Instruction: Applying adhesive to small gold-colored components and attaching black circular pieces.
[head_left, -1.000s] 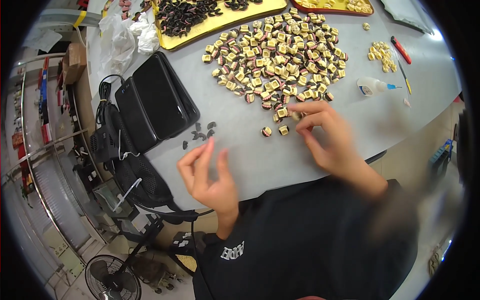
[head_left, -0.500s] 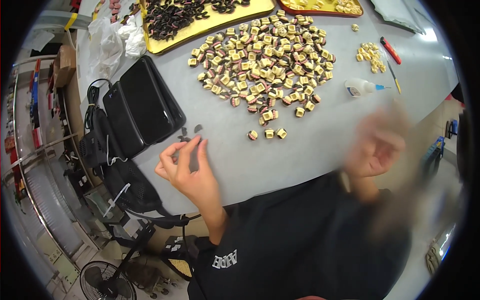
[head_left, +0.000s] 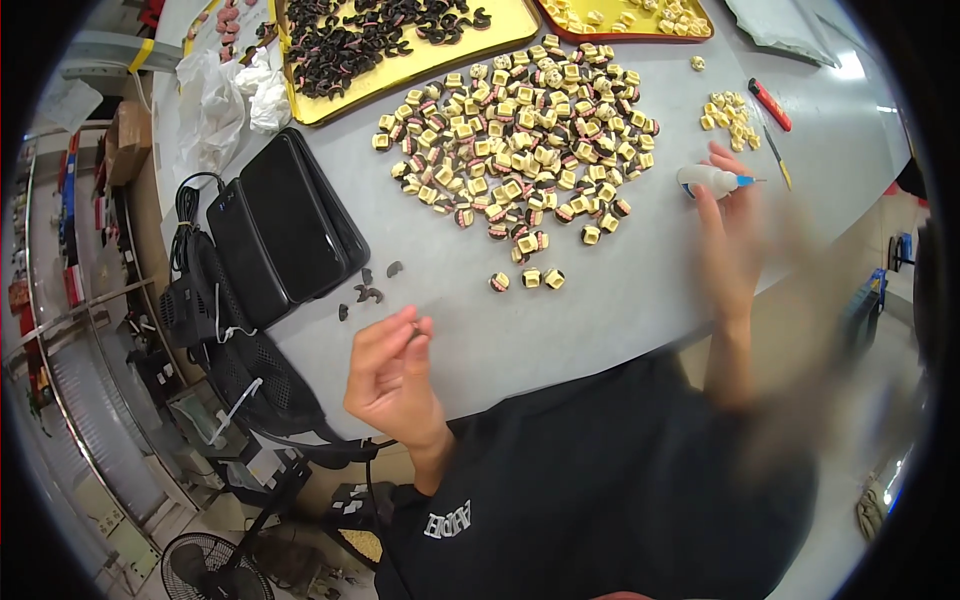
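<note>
My left hand [head_left: 395, 385] is closed in a pinch above the near edge of the table. A small dark piece [head_left: 414, 331] shows between its thumb and fingertips. Farther right, my blurred right hand [head_left: 730, 240] has its thumb and fingers around a small white squeeze bottle [head_left: 712, 180] with a blue needle tip, which lies on its side. Several loose dark curved pieces [head_left: 370, 294] are on the table beyond my left hand. A large pile of cream, black and pink tooth-shaped pieces [head_left: 520, 140] spreads over the middle, with a short row of them [head_left: 530, 279] in front.
A black folding device [head_left: 290, 215] with a cable stands at left. Behind are a yellow tray [head_left: 420, 65] of black and pink pieces, a red-rimmed tray [head_left: 640, 38] and crumpled white plastic [head_left: 210, 95]. Cream bits [head_left: 730, 120], a red cutter [head_left: 770, 105] and a slim tool [head_left: 777, 158] lie at right.
My left hand has drawn back toward me from the loose dark pieces with one pinched in its fingers. My right hand has swung forward to the squeeze bottle.
</note>
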